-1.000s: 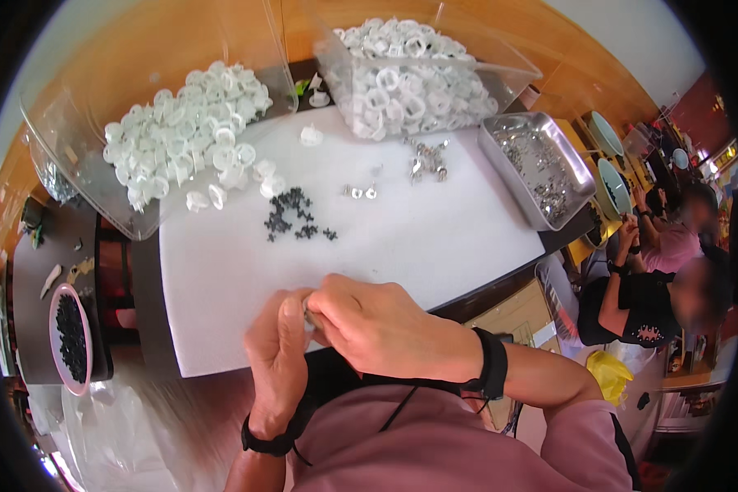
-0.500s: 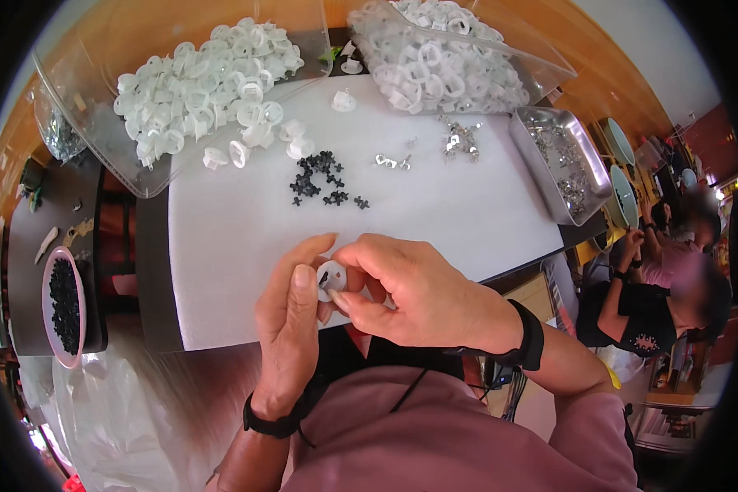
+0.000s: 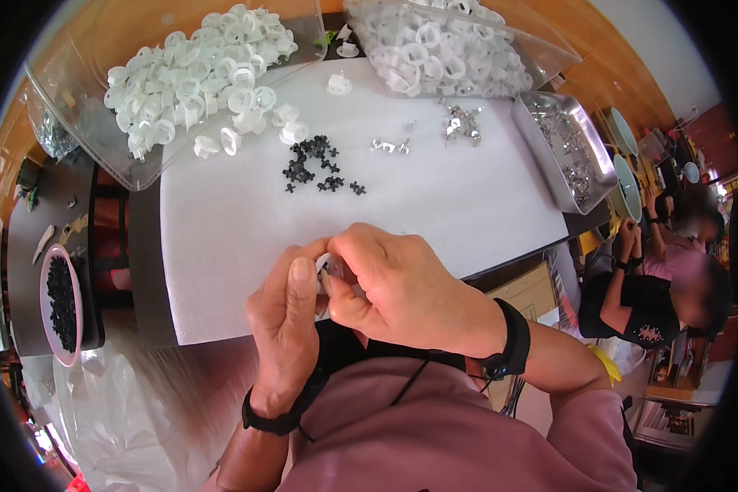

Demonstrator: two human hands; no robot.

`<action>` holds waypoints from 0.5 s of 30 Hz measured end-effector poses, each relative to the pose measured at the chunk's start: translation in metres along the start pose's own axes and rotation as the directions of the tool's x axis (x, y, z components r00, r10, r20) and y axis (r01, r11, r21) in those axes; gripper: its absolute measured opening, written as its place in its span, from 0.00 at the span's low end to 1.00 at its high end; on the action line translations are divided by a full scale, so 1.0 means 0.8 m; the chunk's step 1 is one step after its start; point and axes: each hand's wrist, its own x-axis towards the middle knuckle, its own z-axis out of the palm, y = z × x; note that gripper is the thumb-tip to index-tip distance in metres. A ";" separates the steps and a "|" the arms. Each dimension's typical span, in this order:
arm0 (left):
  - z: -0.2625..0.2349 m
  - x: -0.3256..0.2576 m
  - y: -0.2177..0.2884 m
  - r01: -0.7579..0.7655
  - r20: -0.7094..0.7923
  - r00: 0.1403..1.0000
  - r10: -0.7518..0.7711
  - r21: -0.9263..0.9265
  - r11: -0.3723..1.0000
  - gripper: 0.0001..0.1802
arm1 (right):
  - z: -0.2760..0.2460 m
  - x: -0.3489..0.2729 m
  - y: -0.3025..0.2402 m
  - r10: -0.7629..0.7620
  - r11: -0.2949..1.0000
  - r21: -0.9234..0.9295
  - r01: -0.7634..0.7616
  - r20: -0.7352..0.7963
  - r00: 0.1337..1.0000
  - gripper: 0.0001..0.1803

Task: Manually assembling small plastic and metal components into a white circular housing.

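Note:
My left hand (image 3: pixel 285 316) grips a small white round plastic part (image 3: pixel 325 264) with a dark spot in its face, thumb upright along its left side. My right hand (image 3: pixel 414 291) closes over the same part from the right, its bent fingers and thumb covering much of it. Whether a smaller piece is between the right fingertips is hidden. Beyond the hands, small black cross-shaped pieces (image 3: pixel 307 156) lie in a loose group on the white foam sheet (image 3: pixel 221 262). A few shiny metal clips (image 3: pixel 391 146) and a larger cluster of metal clips (image 3: pixel 462 125) lie farther right.
Two clear bins of white plastic parts (image 3: pixel 197 74) (image 3: pixel 435 53) stand at the back, one tipped toward the sheet. A metal tray (image 3: pixel 589 156) of clips stands right. A pink bowl (image 3: pixel 77 287) of black pieces is left. Other people (image 3: pixel 644 303) sit at far right.
My right fingers and thumb have curled farther over the white plastic part, which now shows less of its face. The view has shifted slightly; the things on the sheet stay put.

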 end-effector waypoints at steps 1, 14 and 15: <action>0.001 0.000 0.001 0.010 -0.004 1.000 -0.010 0.006 1.000 0.24 | 0.001 -0.001 0.000 0.003 1.000 0.002 -0.003 0.000 1.000 0.12; 0.015 0.005 0.008 0.010 -0.094 0.995 -0.019 -0.097 0.995 0.25 | 0.003 -0.005 -0.009 -0.046 0.999 -0.019 0.044 -0.102 0.994 0.22; 0.008 0.006 0.002 0.003 -0.073 0.997 -0.009 -0.074 0.997 0.24 | 0.004 -0.003 -0.008 -0.053 0.999 -0.019 0.051 -0.100 0.994 0.22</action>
